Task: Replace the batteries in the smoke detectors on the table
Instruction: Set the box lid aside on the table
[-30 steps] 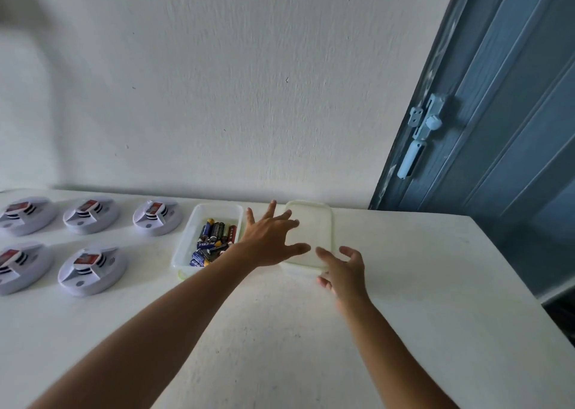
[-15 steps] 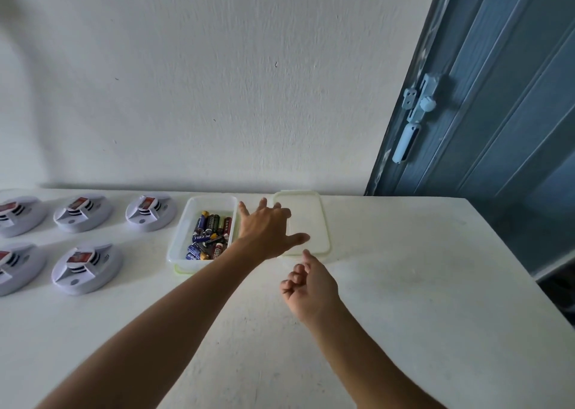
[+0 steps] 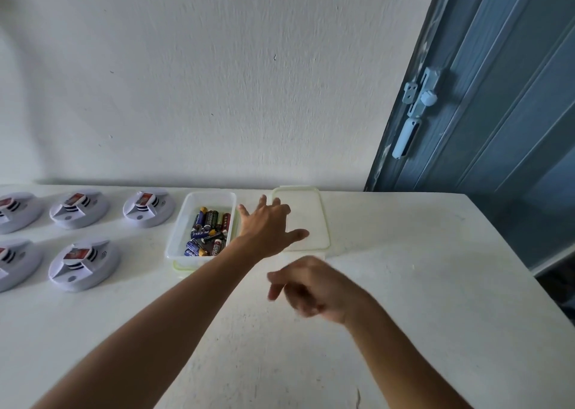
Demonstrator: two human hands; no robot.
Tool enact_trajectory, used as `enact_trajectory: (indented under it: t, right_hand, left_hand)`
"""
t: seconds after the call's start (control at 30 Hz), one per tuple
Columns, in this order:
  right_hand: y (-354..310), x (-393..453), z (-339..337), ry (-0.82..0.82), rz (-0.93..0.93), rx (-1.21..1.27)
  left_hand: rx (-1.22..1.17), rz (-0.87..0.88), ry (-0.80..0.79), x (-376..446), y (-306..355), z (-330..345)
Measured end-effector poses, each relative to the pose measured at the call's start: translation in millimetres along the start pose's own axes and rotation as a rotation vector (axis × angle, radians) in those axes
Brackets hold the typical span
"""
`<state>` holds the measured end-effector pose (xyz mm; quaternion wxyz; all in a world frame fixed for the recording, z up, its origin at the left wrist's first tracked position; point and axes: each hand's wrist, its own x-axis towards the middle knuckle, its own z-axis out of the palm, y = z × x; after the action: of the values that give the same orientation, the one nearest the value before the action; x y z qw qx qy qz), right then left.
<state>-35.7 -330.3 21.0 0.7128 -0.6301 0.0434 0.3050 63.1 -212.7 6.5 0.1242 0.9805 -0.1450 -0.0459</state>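
Smoke detectors sit at the table's (image 3: 404,284) left end, two rows near the back edge. Back row: one (image 3: 148,207) closest to the battery box, next (image 3: 79,208) to its left, a third (image 3: 17,211) cut by the frame edge. Front row: one full (image 3: 84,264), one (image 3: 14,264) partly out of frame. All lie flat, red labels up.

Clear plastic box (image 3: 177,240), lid off, just right of the back-row detectors, by the back edge. AA batteries (image 3: 209,231) are piled loose in its right half, mixed brands.

The lid (image 3: 306,218) lies flat on the table just right of the box, green-trimmed rim.

My left hand (image 3: 267,226) is stretched out between box and lid, fingers spread and straight, thumb tip over the lid's near left part. Can't tell if it touches. Holds nothing.

My right hand (image 3: 311,287) hangs over the table nearer me than the lid, motion-blurred, fingers loosely curled down, nothing in it.

White wall behind the table, blue door (image 3: 497,128) with a pale latch (image 3: 413,113) off the far right corner.
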Motion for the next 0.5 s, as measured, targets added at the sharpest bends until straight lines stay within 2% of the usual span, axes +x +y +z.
enact_trajectory:
  t: [0.03,0.07,0.1,0.13,0.17,0.2,0.27,0.3,0.4,0.5]
  right_hand:
    - [-10,1,-8,0.101,-0.136,0.053]
    - [-19,5,-19,0.292,-0.277,0.146]
    - [-28,12,-33,0.545,-0.401,0.136]
    - [-32,25,-50,0.781,-0.458,0.014]
    - [-36,36,-61,0.887,-0.438,-0.106]
    - [-34,46,-72,0.881,-0.351,-0.173]
    - [-27,62,-84,0.729,-0.144,-0.031]
    - [-23,65,-84,0.672,-0.1,0.065]
    - [-20,62,-87,0.676,-0.137,0.232]
    - [-14,54,-85,0.679,-0.117,0.436]
  left_hand:
    - [-0.015,0.001,0.004,-1,-1,1]
    - [-0.033,0.001,0.003,-2,-1,3]
    - [-0.053,0.004,-0.001,-3,-2,6]
    - [-0.074,0.007,-0.009,-5,-2,9]
    - [-0.092,0.014,-0.022,-6,-4,11]
    - [-0.107,0.024,-0.036,-8,-5,13]
    - [-0.121,0.062,-0.049,-8,-7,15]
    - [-0.114,0.091,-0.043,-8,-8,16]
    - [-0.006,0.152,0.042,-8,-4,15]
    - [0.09,0.124,0.1,-13,1,17]
